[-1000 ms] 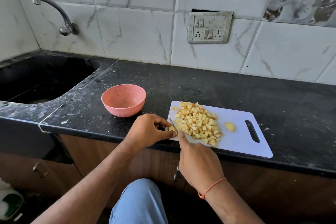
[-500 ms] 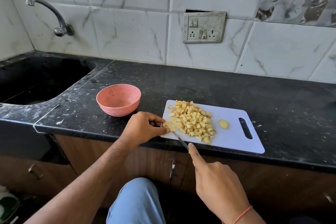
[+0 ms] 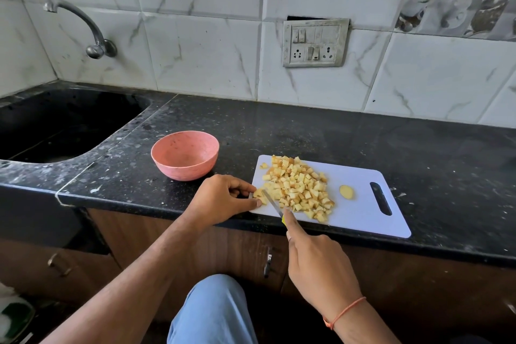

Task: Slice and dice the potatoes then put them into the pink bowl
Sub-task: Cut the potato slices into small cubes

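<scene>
A heap of diced potato cubes lies on the white cutting board at the counter's front edge. One round potato slice lies apart, to the right of the heap. My left hand pinches a small potato piece at the board's left corner. My right hand grips a knife with a yellow-green handle; its blade rests against that piece. The pink bowl stands empty on the counter, left of the board.
A black sink with a wall tap is set into the dark counter on the left. A switch and socket plate hangs on the tiled wall. Cabinet doors with handles are below the counter, and my knee is in front.
My right hand has drawn back toward me, so the knife blade has slid back across the piece held by my left hand. The left hand has kept its place.
</scene>
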The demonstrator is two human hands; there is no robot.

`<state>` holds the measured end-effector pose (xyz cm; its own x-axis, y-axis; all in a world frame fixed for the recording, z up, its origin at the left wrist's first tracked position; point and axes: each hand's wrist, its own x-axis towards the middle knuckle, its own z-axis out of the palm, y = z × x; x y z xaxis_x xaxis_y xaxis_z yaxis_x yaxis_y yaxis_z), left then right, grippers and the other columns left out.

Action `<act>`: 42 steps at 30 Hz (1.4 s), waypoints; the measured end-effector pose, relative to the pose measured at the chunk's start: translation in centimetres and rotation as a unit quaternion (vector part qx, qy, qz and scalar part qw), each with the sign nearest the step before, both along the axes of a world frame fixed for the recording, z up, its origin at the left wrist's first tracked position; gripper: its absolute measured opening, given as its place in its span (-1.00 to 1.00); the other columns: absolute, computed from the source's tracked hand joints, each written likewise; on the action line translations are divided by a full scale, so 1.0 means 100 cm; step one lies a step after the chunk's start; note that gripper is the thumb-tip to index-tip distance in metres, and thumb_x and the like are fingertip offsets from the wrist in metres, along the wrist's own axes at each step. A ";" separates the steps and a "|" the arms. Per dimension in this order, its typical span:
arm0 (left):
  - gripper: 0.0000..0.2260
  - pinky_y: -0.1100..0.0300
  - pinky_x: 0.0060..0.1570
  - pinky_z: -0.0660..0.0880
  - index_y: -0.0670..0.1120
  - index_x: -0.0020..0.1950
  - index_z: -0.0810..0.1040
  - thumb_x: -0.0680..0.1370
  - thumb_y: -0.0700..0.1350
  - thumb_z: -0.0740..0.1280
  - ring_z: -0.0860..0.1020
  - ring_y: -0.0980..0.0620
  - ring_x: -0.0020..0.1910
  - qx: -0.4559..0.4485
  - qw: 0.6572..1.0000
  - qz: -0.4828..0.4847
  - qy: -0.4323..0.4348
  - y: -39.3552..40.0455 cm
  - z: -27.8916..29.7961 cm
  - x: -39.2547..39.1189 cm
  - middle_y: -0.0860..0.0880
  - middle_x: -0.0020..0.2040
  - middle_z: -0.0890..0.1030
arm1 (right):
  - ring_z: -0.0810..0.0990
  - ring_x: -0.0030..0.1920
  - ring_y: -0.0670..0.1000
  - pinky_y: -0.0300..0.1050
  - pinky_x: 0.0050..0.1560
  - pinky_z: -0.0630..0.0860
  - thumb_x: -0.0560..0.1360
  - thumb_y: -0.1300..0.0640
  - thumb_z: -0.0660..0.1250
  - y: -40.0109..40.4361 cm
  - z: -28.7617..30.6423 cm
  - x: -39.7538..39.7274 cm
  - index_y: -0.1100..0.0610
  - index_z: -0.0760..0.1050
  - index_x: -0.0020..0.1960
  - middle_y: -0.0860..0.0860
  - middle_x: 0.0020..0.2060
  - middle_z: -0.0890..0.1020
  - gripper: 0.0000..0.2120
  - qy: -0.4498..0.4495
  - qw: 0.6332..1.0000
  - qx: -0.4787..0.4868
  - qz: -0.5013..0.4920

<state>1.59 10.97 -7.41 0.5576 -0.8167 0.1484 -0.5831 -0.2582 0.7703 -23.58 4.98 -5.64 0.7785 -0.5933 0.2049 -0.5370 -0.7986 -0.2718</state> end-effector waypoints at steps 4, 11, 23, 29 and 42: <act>-0.71 0.19 -0.17 0.59 0.16 0.05 0.78 0.38 0.15 0.67 0.66 0.02 -0.12 -0.004 1.000 0.000 0.005 0.000 -0.001 0.000 0.17 -0.13 0.73 | 0.46 -0.43 -0.05 -0.22 -0.48 0.26 0.73 -0.02 0.04 -0.006 0.003 0.003 -0.13 -0.01 0.69 -0.09 -0.41 0.47 -0.45 -0.001 1.000 -0.006 -0.013; -0.69 0.15 -0.10 0.63 0.16 0.06 0.78 0.36 0.17 0.68 0.67 0.07 -0.11 -0.006 1.000 -0.005 0.003 0.001 -0.001 0.002 0.19 -0.13 0.73 | 0.48 -0.41 -0.04 -0.21 -0.43 0.35 0.73 -0.01 0.05 -0.002 -0.001 0.012 -0.13 -0.02 0.69 -0.09 -0.41 0.46 -0.44 0.000 1.000 0.006 -0.008; -0.73 0.16 -0.14 0.63 0.15 0.02 0.79 0.37 0.14 0.68 0.67 0.08 -0.15 -0.019 1.000 0.000 -0.002 0.001 -0.002 0.001 0.21 -0.14 0.72 | 0.49 -0.34 -0.05 -0.17 -0.37 0.30 0.72 -0.01 0.06 0.007 -0.003 0.028 -0.10 -0.01 0.69 -0.10 -0.35 0.47 -0.43 -0.010 1.000 0.003 -0.002; -0.76 0.32 -0.25 0.55 0.15 0.00 0.79 0.38 0.12 0.68 0.67 0.14 -0.18 -0.011 1.000 0.011 -0.001 -0.002 -0.002 0.001 0.23 -0.16 0.72 | 0.42 -0.31 -0.03 -0.18 -0.44 0.14 0.70 0.07 0.08 0.013 0.007 0.039 -0.02 -0.04 0.69 -0.05 -0.26 0.51 -0.40 0.059 0.998 -0.034 -0.010; -0.79 0.24 -0.23 0.61 0.14 -0.01 0.80 0.41 0.11 0.67 0.68 0.10 -0.19 -0.008 1.000 0.023 -0.001 -0.001 0.000 -0.004 0.21 -0.18 0.72 | 0.46 -0.30 -0.03 -0.10 -0.31 0.37 0.69 0.10 0.11 0.007 0.005 0.025 -0.06 -0.08 0.69 -0.07 -0.30 0.47 -0.36 0.092 0.996 -0.010 0.013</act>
<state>1.21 10.84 -7.46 0.5943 -0.7876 0.1628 -0.5729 -0.2726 0.7730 -21.05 5.70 -5.09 0.8184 -0.5705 0.0687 -0.5561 -0.8165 -0.1551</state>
